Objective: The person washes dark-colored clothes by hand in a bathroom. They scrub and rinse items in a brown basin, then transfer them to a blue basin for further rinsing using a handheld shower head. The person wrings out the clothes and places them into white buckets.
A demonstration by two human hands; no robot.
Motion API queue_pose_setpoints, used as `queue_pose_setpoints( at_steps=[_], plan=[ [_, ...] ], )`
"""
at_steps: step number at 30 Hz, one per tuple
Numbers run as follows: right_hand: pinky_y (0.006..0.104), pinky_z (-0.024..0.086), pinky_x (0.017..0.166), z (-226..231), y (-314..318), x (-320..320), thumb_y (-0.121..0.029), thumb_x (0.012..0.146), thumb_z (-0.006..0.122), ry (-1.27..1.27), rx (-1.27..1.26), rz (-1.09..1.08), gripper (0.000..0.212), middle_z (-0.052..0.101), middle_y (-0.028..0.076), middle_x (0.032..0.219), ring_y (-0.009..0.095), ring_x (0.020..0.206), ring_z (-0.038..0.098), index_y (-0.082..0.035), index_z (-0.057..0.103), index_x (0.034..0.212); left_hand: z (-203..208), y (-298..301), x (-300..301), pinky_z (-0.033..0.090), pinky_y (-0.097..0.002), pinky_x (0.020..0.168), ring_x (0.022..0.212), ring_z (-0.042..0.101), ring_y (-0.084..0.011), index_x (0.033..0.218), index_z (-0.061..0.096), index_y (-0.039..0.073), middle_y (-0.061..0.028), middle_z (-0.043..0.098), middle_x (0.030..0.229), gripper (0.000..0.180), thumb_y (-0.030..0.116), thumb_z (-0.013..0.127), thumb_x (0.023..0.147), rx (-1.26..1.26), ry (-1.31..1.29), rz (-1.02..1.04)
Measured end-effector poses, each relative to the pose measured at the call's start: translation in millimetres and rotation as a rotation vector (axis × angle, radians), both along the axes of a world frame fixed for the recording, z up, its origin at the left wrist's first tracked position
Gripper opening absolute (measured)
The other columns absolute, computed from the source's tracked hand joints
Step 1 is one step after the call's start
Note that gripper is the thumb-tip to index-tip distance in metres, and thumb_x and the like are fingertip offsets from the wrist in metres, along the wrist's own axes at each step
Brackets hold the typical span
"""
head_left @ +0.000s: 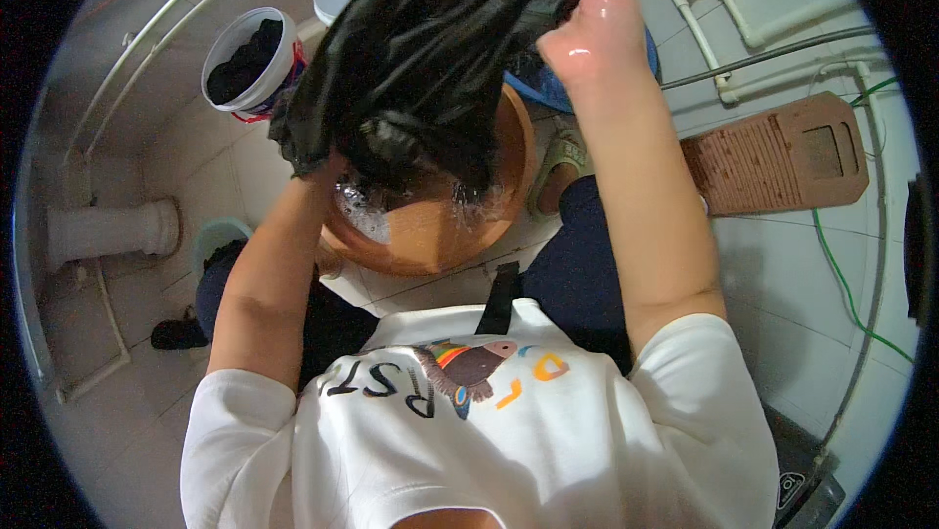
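1. Currently, a wet black cloth [430,40] hangs, bunched and glossy, above a round orange-brown basin [520,148] that stands on the tiled floor between the person's knees.
2. The right hand [602,40], wet, is at the cloth's upper right edge and appears closed on it, though its fingers are largely out of sight. The left hand [335,165] goes under the lower left folds; how tightly it grips cannot be told.
3. To handle the cloth well, both hands would best keep it over the basin, so that the splashing water [477,201] lands inside the rim.
4. Gathering the loose folds evenly before any squeeze would likely help, since soaked fabric is heavy and slippery; a firm, full-hand hold should serve better than fingertips.
5. The cloth runs past the top of the view and covers the basin's far side, so its whole shape, and whether it is a garment, stay unclear.
6. Behind it, a blue tub [548,89] shows only partly; the dark contents of the white bucket [291,67] are hard to identify.
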State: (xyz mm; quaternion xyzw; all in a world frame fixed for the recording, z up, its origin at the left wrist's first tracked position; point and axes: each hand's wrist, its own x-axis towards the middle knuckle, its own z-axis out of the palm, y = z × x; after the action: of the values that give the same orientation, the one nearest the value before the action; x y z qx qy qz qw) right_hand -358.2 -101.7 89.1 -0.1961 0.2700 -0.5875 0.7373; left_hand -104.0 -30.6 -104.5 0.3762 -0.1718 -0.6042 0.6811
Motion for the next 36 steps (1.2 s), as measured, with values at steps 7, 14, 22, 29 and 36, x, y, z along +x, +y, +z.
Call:
queue_pose_setpoints(
  at_steps=[7, 14, 22, 29, 36],
  plan=[
    [0.0457, 0.028, 0.098, -112, -14, 13, -0.03, 0.075, 0.062, 0.907, 0.353, 0.071, 0.062, 0.04, 0.02, 0.13, 0.034, 0.12, 0.036, 0.006, 0.042, 0.121, 71, -5, 15, 0.046, -0.0394, 0.088, 0.097, 0.056, -0.0264, 0.115, 0.047, 0.005, -0.0125, 0.057, 0.107, 0.03, 0.02, 0.046, 0.089, -0.145, 0.203, 0.027],
    [0.0505, 0.022, 0.103, -204, 17, 27, -0.035, 0.073, 0.067, 2.176, -0.378, 0.814, 0.102, -0.004, 0.018, 0.145, 0.042, 0.131, 0.002, -0.012, -0.007, 0.139, 103, 2, 19, 0.047, -0.0426, 0.087, 0.099, 0.055, -0.0295, 0.114, 0.05, 0.003, -0.015, 0.056, 0.11, 0.035, 0.025, 0.04, 0.089, -0.129, 0.161, 0.141],
    [0.0514, 0.021, 0.103, -268, 50, 61, -0.049, 0.074, 0.061, 1.883, -1.107, 0.491, 0.089, 0.013, 0.017, 0.142, 0.037, 0.13, 0.009, -0.009, 0.015, 0.139, 184, 38, -46, 0.045, -0.044, 0.089, 0.1, 0.055, -0.0291, 0.114, 0.05, 0.002, -0.0161, 0.055, 0.113, 0.035, 0.023, 0.036, 0.09, -0.111, 0.28, -0.008],
    [0.0489, 0.024, 0.101, -192, 28, 89, -0.05, 0.072, 0.063, 1.458, -0.646, 0.566, 0.091, 0.016, 0.019, 0.141, 0.037, 0.128, 0.015, -0.007, 0.017, 0.138, 204, 57, -64, 0.042, -0.0444, 0.092, 0.104, 0.052, -0.0285, 0.118, 0.047, 0.002, -0.0153, 0.051, 0.119, 0.039, 0.027, 0.034, 0.091, -0.109, 0.228, -0.055],
    [0.0464, 0.027, 0.1, -136, 1, 91, -0.051, 0.07, 0.064, 0.973, -0.375, 0.472, 0.094, 0.02, 0.02, 0.139, 0.036, 0.125, 0.02, -0.005, 0.018, 0.137, 188, 50, -58, 0.041, -0.0434, 0.093, 0.106, 0.051, -0.0288, 0.119, 0.047, 0.004, -0.014, 0.051, 0.119, 0.038, 0.026, 0.035, 0.09, -0.154, 0.114, -0.047]
  ],
)
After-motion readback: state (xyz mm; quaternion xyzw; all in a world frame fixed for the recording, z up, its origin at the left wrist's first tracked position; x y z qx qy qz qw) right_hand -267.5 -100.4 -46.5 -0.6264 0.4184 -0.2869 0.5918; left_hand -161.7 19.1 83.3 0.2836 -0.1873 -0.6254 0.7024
